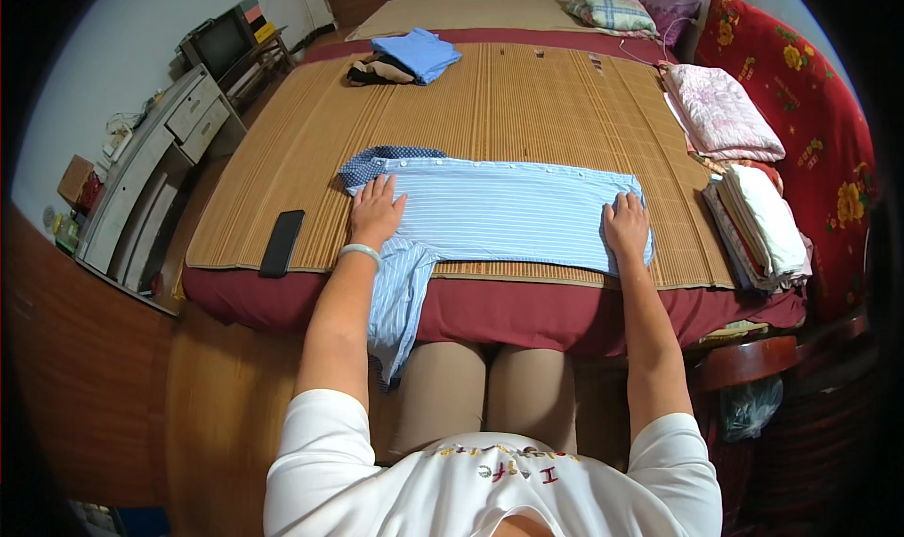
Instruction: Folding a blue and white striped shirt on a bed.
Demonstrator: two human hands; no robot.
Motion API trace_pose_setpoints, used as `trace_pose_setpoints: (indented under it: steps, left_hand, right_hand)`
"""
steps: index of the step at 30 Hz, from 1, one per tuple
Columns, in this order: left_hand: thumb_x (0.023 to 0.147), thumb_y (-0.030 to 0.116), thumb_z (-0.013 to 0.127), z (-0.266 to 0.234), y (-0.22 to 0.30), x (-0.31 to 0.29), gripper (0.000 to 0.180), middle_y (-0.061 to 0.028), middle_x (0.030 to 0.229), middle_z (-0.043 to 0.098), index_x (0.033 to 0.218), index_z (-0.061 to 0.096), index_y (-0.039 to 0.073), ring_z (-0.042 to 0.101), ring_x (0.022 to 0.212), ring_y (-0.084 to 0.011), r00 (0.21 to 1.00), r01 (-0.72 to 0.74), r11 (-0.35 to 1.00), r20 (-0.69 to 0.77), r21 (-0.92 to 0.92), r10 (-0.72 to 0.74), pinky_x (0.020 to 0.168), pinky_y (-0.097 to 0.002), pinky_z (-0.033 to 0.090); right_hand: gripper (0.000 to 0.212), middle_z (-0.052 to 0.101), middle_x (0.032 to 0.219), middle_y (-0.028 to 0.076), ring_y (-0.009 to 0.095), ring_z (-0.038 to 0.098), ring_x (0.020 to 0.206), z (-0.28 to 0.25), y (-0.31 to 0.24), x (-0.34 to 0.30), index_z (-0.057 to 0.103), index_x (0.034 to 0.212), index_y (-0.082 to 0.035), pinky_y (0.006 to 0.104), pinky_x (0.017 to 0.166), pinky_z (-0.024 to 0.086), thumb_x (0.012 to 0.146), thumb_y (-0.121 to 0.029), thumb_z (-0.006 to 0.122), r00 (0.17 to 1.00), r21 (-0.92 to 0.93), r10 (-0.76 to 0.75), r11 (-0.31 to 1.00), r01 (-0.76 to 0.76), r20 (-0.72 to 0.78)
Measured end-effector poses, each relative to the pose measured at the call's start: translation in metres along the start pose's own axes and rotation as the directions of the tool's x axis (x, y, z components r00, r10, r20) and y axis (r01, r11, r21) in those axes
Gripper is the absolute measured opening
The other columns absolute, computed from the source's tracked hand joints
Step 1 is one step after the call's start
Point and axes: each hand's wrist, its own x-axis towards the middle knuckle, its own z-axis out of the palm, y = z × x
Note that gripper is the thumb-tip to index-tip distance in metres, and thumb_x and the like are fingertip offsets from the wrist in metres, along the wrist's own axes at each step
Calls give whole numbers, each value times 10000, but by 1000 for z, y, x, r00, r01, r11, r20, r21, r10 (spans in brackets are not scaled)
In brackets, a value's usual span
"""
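Note:
A light blue striped button shirt (pixel 508 207) lies folded lengthwise on the bamboo mat (pixel 527 104), its row of white buttons along the far edge. Its dark dotted collar (pixel 400 157) is at the left end, and one sleeve (pixel 400 297) hangs over the bed's near edge. My left hand (pixel 377 211) rests flat near the collar, fingers spread. At the hem end, my right hand (pixel 627 226) presses flat on the cloth with its fingers stretched out. Neither hand grips the fabric.
A black phone (pixel 282 243) lies left of the shirt. Farther back sits a pile of blue and dark clothes (pixel 414 56). Folded white linens (pixel 763 221) and a pink-patterned quilt (pixel 725 113) line the right side, beside a red floral cover (pixel 791 94). A desk (pixel 151 160) stands left.

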Motion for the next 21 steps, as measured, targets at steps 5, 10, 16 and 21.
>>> trace_pose_setpoints:
  steps: [5, 10, 16, 21]
  left_hand:
    - [1002, 530, 364, -18, 45, 1, 688, -109, 1635, 219, 1562, 272, 140, 137, 1518, -334, 957, 238, 971, 177, -26, -230, 1201, -561, 99]
    - [992, 572, 374, -35, 156, -15, 739, -149, 1635, 190, 1567, 244, 126, 93, 1519, -372, 967, -159, 975, 177, -153, 185, 1189, -600, 97]
    - [1003, 571, 358, -30, 245, -57, 714, -152, 1631, 199, 1561, 276, 134, 147, 1514, -339, 852, -440, 856, 177, -272, 494, 1207, -539, 129]
    - [1005, 565, 361, -14, 201, -29, 696, -146, 1629, 213, 1550, 303, 136, 179, 1509, -314, 854, -458, 851, 137, -256, 501, 1212, -480, 163]
  right_hand:
    - [521, 532, 1410, 209, 349, 460, 1348, 0, 0, 0, 582, 1314, 1, 479, 1133, 312, 945, -362, 518, 1000, -12, 8, 1000, -8, 11]
    - [514, 531, 1412, 204, 350, 459, 1348, 0, -1, 1, 585, 1308, 2, 483, 1135, 309, 937, -350, 530, 1000, -6, 0, 1000, 0, -9]
    - [504, 537, 1403, 205, 353, 452, 1353, -1, 0, -2, 589, 1296, 8, 488, 1129, 313, 938, -341, 530, 1000, 43, -7, 999, 8, -12]
    - [440, 589, 1322, 195, 344, 538, 1226, -6, -1, -3, 622, 1229, 15, 459, 1035, 398, 914, -290, 573, 995, 36, -63, 997, 66, -81]
